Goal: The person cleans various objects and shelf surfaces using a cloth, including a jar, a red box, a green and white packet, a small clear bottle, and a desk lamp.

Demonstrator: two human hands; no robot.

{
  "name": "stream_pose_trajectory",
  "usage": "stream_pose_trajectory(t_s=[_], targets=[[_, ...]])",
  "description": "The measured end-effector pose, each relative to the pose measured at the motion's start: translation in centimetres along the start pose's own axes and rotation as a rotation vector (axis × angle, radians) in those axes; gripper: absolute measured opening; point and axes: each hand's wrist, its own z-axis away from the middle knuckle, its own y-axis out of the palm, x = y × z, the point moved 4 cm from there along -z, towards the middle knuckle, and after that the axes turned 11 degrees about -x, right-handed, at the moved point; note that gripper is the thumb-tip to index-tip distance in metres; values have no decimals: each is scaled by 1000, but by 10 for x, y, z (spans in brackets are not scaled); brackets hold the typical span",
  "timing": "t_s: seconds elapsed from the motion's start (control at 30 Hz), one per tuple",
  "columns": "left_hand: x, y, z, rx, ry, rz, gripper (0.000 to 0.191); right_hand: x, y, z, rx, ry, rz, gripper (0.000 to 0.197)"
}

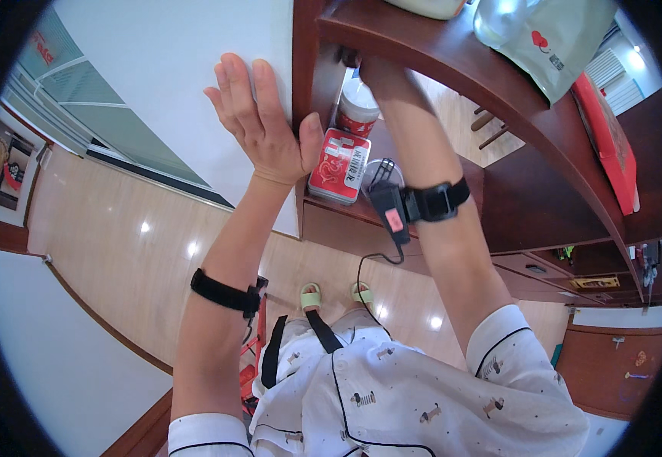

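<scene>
My left hand (271,123) lies against the white wall (193,85) beside the dark wood upright of a shelf unit, fingers spread and holding nothing. The thumb reaches over the upright towards a red and white tin (339,165) on the lower shelf (468,177). Behind the tin stands a white-lidded jar (357,105) with a red label. Under the curved upper shelf (479,74) reaches my right hand (373,65), close above the jar; its fingers are mostly hidden in shadow. A clear round container (372,171) sits partly behind my right wrist strap.
On the upper shelf are a pale green pouch (559,51), a clear rounded object (496,20) and a red packet (608,143). A thin cable (365,274) hangs from my right strap. Something red-framed (259,337) stands by my left side.
</scene>
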Motion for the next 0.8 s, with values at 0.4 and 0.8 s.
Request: stream_pose_trajectory(t_s=[0.4, 0.8], targets=[[0, -1, -5, -21, 9, -24, 55, 37, -2, 96, -310, -740, 149, 23], [-8, 7, 3, -4, -1, 2, 54, -8, -5, -19, 190, -64, 358, 22]])
